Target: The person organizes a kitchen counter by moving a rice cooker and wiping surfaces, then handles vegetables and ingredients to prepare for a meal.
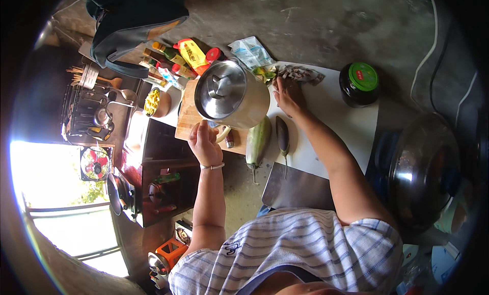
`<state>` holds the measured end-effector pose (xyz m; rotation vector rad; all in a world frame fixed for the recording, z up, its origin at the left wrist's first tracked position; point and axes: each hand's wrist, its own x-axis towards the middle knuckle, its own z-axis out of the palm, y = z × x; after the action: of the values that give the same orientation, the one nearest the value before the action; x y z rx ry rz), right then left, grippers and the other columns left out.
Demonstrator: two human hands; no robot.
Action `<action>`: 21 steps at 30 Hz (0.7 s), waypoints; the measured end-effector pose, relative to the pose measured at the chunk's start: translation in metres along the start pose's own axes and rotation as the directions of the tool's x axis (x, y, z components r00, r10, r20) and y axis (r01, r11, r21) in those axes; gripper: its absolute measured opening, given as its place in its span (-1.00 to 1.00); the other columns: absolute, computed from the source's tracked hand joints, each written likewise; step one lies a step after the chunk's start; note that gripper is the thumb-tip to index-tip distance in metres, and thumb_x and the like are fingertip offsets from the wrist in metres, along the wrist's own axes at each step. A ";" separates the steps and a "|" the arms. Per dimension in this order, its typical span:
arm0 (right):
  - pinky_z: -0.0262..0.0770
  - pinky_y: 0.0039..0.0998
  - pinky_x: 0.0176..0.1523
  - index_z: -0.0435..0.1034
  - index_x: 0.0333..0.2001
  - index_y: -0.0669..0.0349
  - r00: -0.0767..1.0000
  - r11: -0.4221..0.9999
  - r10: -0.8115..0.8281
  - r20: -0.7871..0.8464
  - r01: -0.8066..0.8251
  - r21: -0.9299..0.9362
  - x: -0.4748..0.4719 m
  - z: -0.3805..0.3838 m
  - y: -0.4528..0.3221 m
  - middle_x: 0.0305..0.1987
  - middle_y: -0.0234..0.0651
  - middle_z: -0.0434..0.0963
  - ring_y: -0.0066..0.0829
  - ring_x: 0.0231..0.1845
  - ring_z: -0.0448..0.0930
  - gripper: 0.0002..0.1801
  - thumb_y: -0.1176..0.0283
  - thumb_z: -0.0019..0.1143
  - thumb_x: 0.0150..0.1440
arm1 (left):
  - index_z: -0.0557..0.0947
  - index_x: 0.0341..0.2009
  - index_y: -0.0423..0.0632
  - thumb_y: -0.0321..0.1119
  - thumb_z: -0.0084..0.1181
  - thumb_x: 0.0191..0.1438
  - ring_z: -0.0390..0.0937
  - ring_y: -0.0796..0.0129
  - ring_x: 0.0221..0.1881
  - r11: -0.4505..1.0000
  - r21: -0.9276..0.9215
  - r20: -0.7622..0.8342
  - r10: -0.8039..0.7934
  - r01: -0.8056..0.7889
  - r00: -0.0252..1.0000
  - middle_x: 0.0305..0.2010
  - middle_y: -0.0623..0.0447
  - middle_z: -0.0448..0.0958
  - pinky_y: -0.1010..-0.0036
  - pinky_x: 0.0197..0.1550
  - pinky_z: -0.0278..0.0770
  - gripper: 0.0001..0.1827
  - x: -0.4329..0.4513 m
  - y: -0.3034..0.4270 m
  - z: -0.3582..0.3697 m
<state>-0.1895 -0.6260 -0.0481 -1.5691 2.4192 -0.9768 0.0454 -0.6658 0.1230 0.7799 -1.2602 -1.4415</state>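
Observation:
My left hand [205,142] grips the curved handle of a cream-coloured pot [258,100] and holds it tilted above a wooden cutting board [185,121]. A shiny metal lid [222,89] covers the pot. My right hand [289,95] lies on the white tabletop against a crumpled grey-brown cloth [301,74]; whether its fingers grip the cloth cannot be told. Green and yellow vegetable scraps [264,72] lie beside that hand. Between my arms are a pale green eggplant [258,142], partly behind the pot, and a slim dark purple eggplant [282,136]. A small bottle [229,140] shows below the pot.
Sauce bottles [172,54], a yellow-red packet [193,56] and a crumpled plastic bag [251,52] stand along the wall. A bowl of yellow pieces [153,102] is at the left, a green-lidded jar [359,81] at the right. A metal sheet [296,186] lies nearest my body.

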 end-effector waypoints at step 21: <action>0.05 -0.12 0.27 0.36 -0.01 0.11 0.996 0.977 0.087 -0.016 -0.089 -0.193 -0.287 -0.125 -0.020 0.22 -0.32 0.25 -0.20 0.22 0.23 -0.61 0.46 0.02 0.02 | 0.35 -0.75 -0.05 -0.27 0.08 0.10 0.10 0.61 -0.71 0.987 0.032 0.100 -0.159 0.157 0.982 -0.76 0.24 0.24 0.62 -0.63 0.04 -0.59 -0.027 -0.133 0.129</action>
<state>-0.0907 -0.3304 -0.0110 -1.4998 2.6328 -0.7536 -0.1031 -0.6112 0.0226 0.8473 -1.3195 -1.6143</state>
